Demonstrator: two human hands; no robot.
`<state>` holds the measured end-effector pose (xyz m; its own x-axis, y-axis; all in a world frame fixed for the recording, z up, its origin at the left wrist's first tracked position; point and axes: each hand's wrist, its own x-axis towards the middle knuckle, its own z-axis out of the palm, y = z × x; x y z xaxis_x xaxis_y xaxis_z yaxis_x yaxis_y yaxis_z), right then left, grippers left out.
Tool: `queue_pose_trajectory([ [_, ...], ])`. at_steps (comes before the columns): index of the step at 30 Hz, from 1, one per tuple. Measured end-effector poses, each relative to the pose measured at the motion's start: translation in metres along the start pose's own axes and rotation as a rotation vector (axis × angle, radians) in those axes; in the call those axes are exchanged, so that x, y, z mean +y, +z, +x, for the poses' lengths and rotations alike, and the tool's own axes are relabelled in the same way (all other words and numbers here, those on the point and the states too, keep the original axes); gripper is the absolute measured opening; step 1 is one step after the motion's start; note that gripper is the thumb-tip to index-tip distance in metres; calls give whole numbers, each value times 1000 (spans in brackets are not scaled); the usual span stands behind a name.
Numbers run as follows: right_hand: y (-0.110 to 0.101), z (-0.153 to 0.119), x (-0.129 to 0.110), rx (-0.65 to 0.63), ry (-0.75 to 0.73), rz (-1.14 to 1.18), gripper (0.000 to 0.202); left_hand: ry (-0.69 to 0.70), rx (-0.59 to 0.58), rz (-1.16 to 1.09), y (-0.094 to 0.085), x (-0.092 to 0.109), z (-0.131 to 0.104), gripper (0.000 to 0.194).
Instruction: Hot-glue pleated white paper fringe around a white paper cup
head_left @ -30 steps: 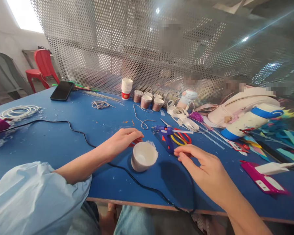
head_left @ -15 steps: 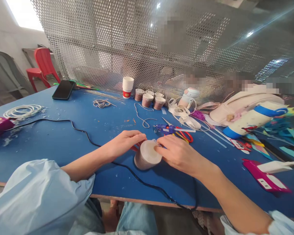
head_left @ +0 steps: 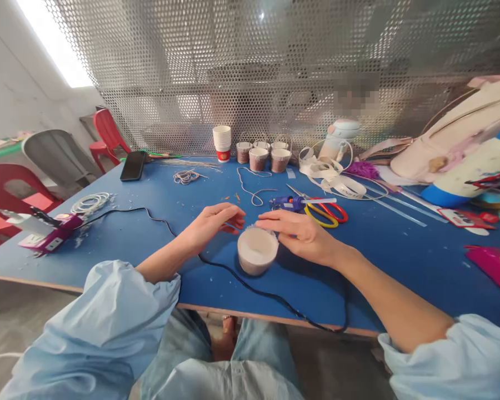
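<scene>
A small cup (head_left: 257,253) with a pale inside and a rough, fuzzy far rim stands on the table between my hands, tilted a little toward me. My left hand (head_left: 216,223) hovers at the cup's upper left, fingers loosely curved and holding nothing. My right hand (head_left: 306,232) is at the cup's right rim, its fingers stretched out over the far edge. Whether the right fingertips touch the rim, I cannot tell. Just beyond the right hand lie a blue glue gun (head_left: 289,203) and scissors (head_left: 327,214) with red and yellow handles.
Several small brown-wrapped cups (head_left: 258,160) and a paper cup stack (head_left: 222,143) stand near the perforated metal screen (head_left: 170,83). A black cord (head_left: 250,289) crosses the blue table in front of the cup. At left are a phone (head_left: 133,165) and a magenta power strip (head_left: 52,240).
Both hands have eased off the cup, their fingers straightening. The cup now sits with its opening facing more upward. The camera view has shifted, bringing more of the left side into sight.
</scene>
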<state>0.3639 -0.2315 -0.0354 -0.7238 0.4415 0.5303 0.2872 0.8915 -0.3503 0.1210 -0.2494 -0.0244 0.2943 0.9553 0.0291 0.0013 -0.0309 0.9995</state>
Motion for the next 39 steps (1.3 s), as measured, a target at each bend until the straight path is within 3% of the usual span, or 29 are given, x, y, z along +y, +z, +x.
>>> queue_pose_trajectory([
  [3, 5, 0, -6, 140, 113, 170, 48, 55, 56, 69, -2, -3, 2, 33],
  [7, 14, 4, -10, 289, 301, 290, 34, 130, 130, 208, -3, -6, 3, 30],
  [13, 28, 6, -2, 279, 534, 476, 25, 178, 163, 377, 2, -9, -2, 21],
  [21, 37, 11, -3, 280, 533, 609, 21, 210, 306, 529, 3, -18, 1, 19],
  [30, 32, 14, -2, 299, 560, 732, 20, 231, 444, 576, -4, -25, 7, 8],
  [36, 31, 17, -2, 268, 561, 766, 24, 250, 491, 513, -14, -31, 9, 13],
  [39, 31, 18, -1, 262, 563, 768, 24, 248, 548, 454, -25, -36, 10, 25],
])
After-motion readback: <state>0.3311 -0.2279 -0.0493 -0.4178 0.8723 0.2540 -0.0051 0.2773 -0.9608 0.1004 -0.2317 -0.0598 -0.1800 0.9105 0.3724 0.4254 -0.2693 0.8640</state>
